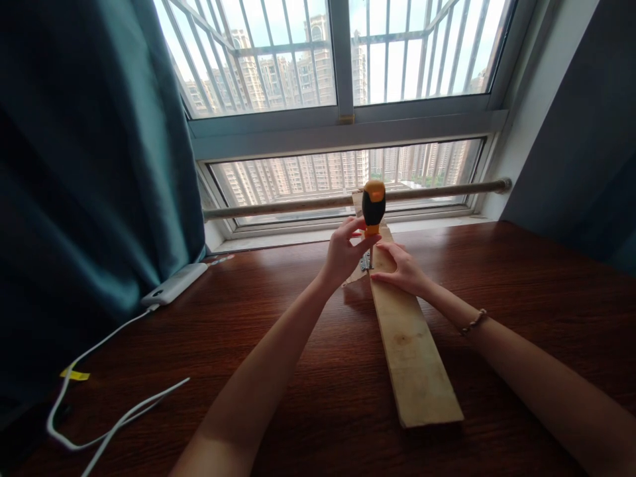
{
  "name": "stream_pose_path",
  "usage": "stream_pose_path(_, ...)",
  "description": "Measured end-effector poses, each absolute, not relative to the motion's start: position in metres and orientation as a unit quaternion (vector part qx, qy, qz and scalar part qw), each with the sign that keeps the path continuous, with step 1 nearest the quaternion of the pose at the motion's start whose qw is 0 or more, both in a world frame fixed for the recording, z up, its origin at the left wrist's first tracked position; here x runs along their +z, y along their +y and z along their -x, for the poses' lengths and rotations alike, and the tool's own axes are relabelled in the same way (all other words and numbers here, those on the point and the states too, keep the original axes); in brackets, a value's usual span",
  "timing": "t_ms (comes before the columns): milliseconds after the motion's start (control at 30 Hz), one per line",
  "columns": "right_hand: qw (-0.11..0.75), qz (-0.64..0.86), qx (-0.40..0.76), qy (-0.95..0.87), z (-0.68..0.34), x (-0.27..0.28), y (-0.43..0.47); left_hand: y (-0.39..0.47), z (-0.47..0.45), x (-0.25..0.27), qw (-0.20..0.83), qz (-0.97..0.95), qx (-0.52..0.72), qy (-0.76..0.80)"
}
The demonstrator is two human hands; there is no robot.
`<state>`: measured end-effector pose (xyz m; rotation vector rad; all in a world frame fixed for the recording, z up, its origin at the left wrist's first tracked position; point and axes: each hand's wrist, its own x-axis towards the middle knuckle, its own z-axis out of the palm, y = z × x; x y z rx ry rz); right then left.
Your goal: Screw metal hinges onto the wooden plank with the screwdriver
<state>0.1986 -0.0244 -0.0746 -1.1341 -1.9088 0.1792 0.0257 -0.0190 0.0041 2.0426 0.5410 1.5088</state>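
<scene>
My left hand [344,248] is closed around the lower part of a screwdriver [373,202] with a black and yellow handle. The screwdriver stands nearly upright, its shaft pointing down at a small metal hinge [366,261] at the left edge of a wooden board [410,341]. Across the board's upper part my right hand [403,268] holds it down, thumb and forefinger curved on either side of the screwdriver's tip. Whether a screw sits under the tip is too small to tell. Another rough wooden piece [354,277] shows beneath the hinge, partly covered by my left hand.
The board lies on a dark brown wooden table [298,371]. A white power strip [173,285] with a white cable [106,336] is at left, beside a teal curtain [99,165]. Behind the table are a metal rail [288,207] and a barred window [288,126].
</scene>
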Motion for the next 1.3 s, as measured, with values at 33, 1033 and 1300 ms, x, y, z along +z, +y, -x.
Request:
stream_pose_path(33,0.442,0.456,0.072,-0.769,-0.199,-0.075,-0.024,-0.019,-0.025,0.004,0.268,-0.762,0.555,0.2)
stream_pose_path(1033,0.441,0.451,0.07,-0.773,-0.199,-0.074,-0.024,-0.028,-0.028,0.001,0.247,-0.779,0.547,0.182)
stream_pose_path(1300,0.444,0.449,0.072,-0.772,-0.198,-0.074,-0.024,-0.026,-0.029,-0.002,0.258,-0.794,0.527,0.161)
